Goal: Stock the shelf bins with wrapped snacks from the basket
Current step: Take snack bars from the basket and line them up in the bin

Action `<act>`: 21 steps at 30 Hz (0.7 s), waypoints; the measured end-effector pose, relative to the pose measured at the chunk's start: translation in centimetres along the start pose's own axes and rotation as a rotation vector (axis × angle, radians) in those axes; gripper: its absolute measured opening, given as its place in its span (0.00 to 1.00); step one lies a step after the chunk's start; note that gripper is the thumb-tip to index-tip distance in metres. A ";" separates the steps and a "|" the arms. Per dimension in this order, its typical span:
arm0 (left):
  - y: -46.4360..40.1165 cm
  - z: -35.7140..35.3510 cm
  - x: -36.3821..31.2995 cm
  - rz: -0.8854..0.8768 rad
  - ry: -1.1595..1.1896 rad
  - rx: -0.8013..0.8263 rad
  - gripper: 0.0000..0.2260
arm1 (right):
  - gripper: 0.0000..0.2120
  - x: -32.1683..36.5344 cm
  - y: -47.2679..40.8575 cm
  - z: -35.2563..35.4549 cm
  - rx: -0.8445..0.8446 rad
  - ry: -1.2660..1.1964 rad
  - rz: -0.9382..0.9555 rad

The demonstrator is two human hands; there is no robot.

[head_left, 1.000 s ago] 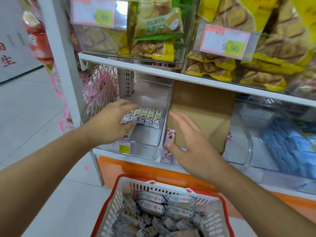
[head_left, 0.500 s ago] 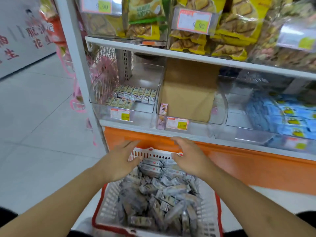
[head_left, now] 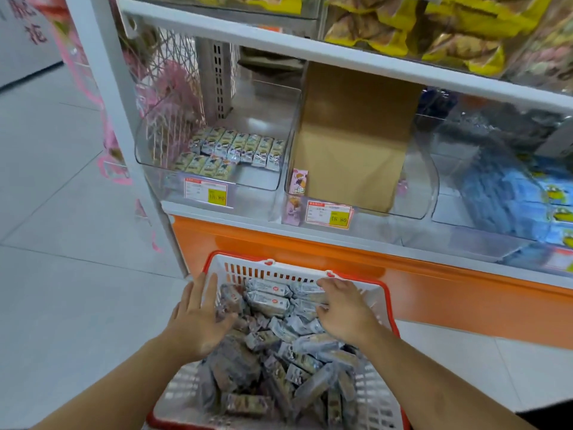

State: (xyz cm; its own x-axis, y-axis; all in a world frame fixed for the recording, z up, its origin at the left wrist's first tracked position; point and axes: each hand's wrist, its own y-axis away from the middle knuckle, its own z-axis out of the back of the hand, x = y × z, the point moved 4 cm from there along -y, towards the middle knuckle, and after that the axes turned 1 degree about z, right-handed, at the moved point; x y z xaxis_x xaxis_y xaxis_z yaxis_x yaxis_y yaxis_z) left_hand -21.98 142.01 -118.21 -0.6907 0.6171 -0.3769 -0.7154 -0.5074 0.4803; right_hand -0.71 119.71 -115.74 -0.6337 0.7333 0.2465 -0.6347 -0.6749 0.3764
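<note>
Two hands are inside the white plastic basket with red rim [head_left: 388,301], which holds a loose heap of silver-wrapped snack bars [head_left: 279,346]. Left hand [head_left: 198,318] is flat, fingers straight, at the basket's left edge, touching the heap. Right hand [head_left: 344,308] rests on wrappers near the far rim, fingers loosely bent; grasp cannot be told. Clear plastic shelf bin [head_left: 263,178] at the shelf's left end: two rows of wrapped snacks [head_left: 235,147]. Middle clear bin [head_left: 415,200]: brown cardboard sheet [head_left: 350,144].

Reading this as a retail shop, snack aisle. White shelving [head_left: 341,54] on an orange base carries clear plastic bins [head_left: 217,181] fronted with price tags [head_left: 206,192]. Bagged yellow snacks [head_left: 434,29] fill the tier above. I see a red-rimmed shopping basket [head_left: 387,293] on a tiled floor [head_left: 62,243].
</note>
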 end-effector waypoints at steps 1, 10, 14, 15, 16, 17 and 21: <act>0.0 -0.3 -0.1 0.008 -0.005 -0.017 0.44 | 0.30 -0.1 -0.2 -0.3 -0.016 0.035 0.007; 0.5 -0.6 -1.1 0.068 -0.074 0.020 0.42 | 0.30 0.0 -1.1 -2.3 -0.196 0.135 -0.049; 0.6 -0.3 -1.5 0.088 -0.070 0.009 0.41 | 0.29 0.0 -0.7 -2.2 -0.277 0.114 -0.064; 0.7 -0.1 -1.7 0.095 -0.059 0.009 0.40 | 0.28 0.1 -0.6 -2.1 -0.282 0.111 -0.060; 0.7 0.1 -1.9 0.100 -0.048 0.009 0.40 | 0.28 0.1 -0.4 -2.1 -0.279 0.106 -0.054; 0.8 0.4 -2.0 0.105 -0.040 0.005 0.39 | 0.28 0.2 -0.3 -2.1 -0.276 0.104 -0.048; 1.7 2.2 -3.1 0.086 -0.065 -0.066 0.34 | 0.21 0.9 0.6 -0.4 -0.297 0.026 -0.001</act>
State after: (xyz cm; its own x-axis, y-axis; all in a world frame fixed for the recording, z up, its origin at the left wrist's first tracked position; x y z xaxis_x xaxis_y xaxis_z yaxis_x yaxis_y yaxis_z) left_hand -20.81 140.55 -114.51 -0.7430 0.6061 -0.2839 -0.6608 -0.5970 0.4548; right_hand -1.85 119.97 -115.65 -0.6414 0.7344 0.2218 -0.7348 -0.6712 0.0975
